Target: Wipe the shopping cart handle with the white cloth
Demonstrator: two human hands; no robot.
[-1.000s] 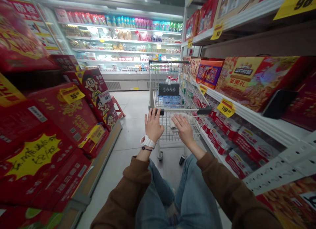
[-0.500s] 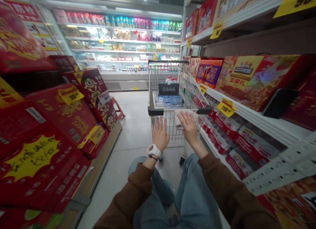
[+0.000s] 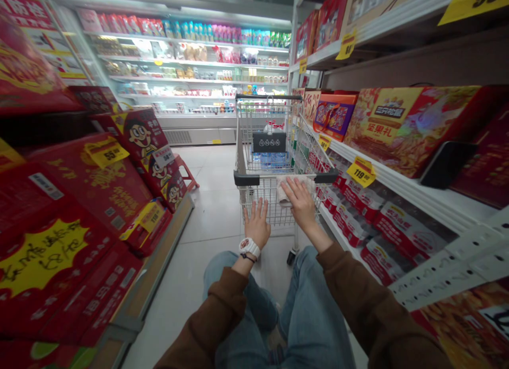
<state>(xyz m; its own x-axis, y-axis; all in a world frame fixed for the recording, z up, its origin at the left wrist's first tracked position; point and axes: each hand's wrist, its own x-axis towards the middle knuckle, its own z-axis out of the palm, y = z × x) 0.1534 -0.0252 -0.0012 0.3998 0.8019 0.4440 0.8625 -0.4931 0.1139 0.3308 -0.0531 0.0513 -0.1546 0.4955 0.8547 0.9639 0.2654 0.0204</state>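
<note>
A wire shopping cart (image 3: 254, 126) stands in the aisle in front of me, with bottled water inside it. My left hand (image 3: 257, 222), wearing a white watch, hovers just below the cart's handle bar (image 3: 245, 178) with fingers spread and nothing in it, close to the rear mesh. My right hand (image 3: 301, 201) presses a white cloth (image 3: 282, 193) against the right half of the handle bar, fingers curved over it. My knees in blue jeans (image 3: 314, 310) show low in the view, under brown sleeves.
Red gift boxes (image 3: 99, 183) with yellow price tags are stacked on the left. Shelves (image 3: 433, 202) of boxed goods run close along the right, with a dark phone (image 3: 445, 163) lying on one. A lit refrigerated case (image 3: 191, 67) closes the aisle's far end. Grey floor tiles (image 3: 210, 199) lie left of the cart.
My left hand let go of the handle bar and dropped below it, fingers spread. My right hand stayed on the cloth at the bar.
</note>
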